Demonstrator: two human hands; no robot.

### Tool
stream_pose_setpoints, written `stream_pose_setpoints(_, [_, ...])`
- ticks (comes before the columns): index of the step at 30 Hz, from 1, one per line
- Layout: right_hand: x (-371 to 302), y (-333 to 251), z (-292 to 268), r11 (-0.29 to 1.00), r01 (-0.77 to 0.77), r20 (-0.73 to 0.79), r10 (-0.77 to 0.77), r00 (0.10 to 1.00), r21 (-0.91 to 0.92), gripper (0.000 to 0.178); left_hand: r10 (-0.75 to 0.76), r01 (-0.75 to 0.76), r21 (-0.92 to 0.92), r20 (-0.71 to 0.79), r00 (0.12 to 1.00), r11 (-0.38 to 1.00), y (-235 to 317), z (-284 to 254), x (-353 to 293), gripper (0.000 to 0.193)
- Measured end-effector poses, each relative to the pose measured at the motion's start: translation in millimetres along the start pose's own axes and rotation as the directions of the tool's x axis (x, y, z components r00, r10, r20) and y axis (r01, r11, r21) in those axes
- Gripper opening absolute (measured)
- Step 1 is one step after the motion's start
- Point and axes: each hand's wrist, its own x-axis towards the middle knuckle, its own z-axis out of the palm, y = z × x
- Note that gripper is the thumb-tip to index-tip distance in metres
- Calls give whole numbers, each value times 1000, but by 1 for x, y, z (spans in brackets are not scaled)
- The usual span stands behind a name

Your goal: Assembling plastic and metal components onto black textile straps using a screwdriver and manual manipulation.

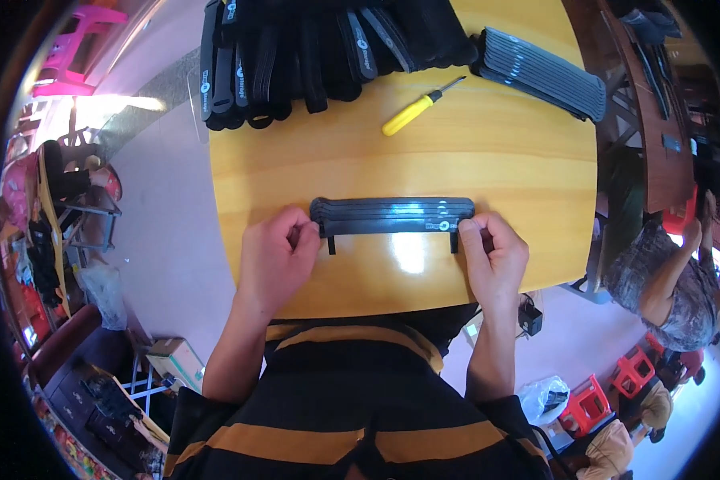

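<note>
A small stack of black straps [392, 210] with pale printing near one end lies crosswise on the yellow wooden table [352, 164], its layers slightly stepped. My left hand [276, 254] pinches the stack's left end between thumb and fingers. At the right end, my right hand [494, 256] grips it the same way. Two short dark tabs stick out from under the near edge, a left tab [332, 246] and a right tab [454, 242]; what they belong to is hidden. Light glares on the tabletop just in front of the stack.
Beyond my hands lies a yellow-handled screwdriver [408, 117]. A large heap of black straps [312, 64] covers the far left of the table, and a neat fanned stack of straps [540, 74] rests at the far right. Another person [668, 284] sits at the right; red stools [586, 406] stand beyond.
</note>
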Motion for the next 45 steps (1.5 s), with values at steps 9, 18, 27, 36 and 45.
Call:
stream_pose_setpoints(9, [-2, 5, 0, 999, 38, 8, -38, 999, -18, 17, 40, -38, 75, -36, 999, 996, -5, 3, 0, 13])
stream_pose_setpoints(18, [-1, 12, 3, 996, 63, -5, -63, 998, -62, 18, 106, -101, 76, -64, 992, 992, -19, 3, 0, 15])
stream_pose_setpoints(27, [4, 14, 2, 991, 82, -19, -84, 996, -106, 18, 157, -147, 109, -86, 984, 983, -26, 8, 6, 16])
stream_pose_setpoints(36, [5, 22, 2, 998, 32, 4, -32, 999, -50, 18, 177, -159, 154, -112, 978, 975, -24, 10, 2, 17])
stream_pose_setpoints(45, [6, 20, 3, 996, 52, 8, -52, 999, -76, 19, 191, -166, 202, -110, 975, 965, -25, 10, 2, 19])
